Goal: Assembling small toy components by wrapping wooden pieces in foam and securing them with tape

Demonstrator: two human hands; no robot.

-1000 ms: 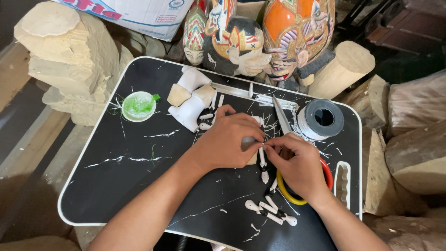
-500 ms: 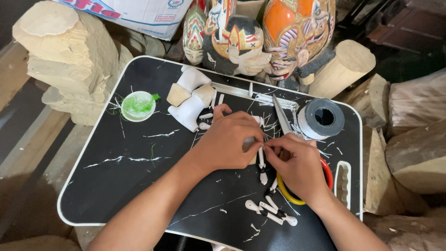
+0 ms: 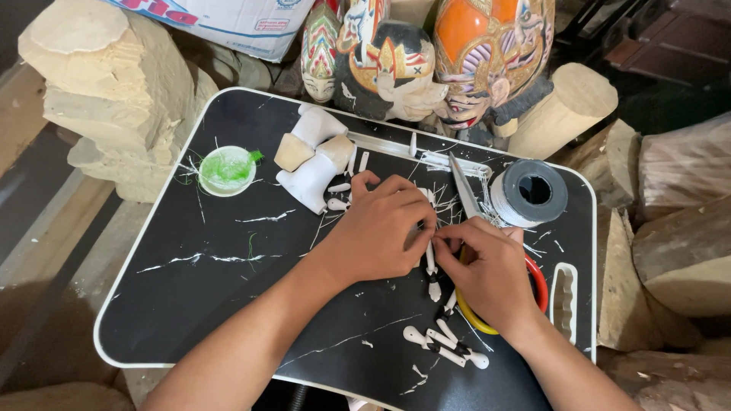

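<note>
My left hand (image 3: 377, 232) and my right hand (image 3: 491, 274) meet over the middle of a black tray table (image 3: 198, 304). Between their fingertips they pinch a small white jointed piece (image 3: 432, 266), which hangs down towards the tray. The fingers hide its upper end. Under my right hand lies a tool with one red handle (image 3: 539, 283) and one yellow handle (image 3: 468, 316). Just beyond my right hand stands a spool of white thread (image 3: 529, 194).
More white jointed pieces (image 3: 442, 348) lie near the tray's front edge. White and tan carved parts (image 3: 312, 164), a round lid with green strands (image 3: 227, 169) and a metal blade (image 3: 463, 186) sit further back. Painted carved heads (image 3: 396, 61) and raw wood blocks (image 3: 114, 91) surround the tray.
Both hands stay together on the small white piece, with only slight finger movement. Nothing else on the tray has moved.
</note>
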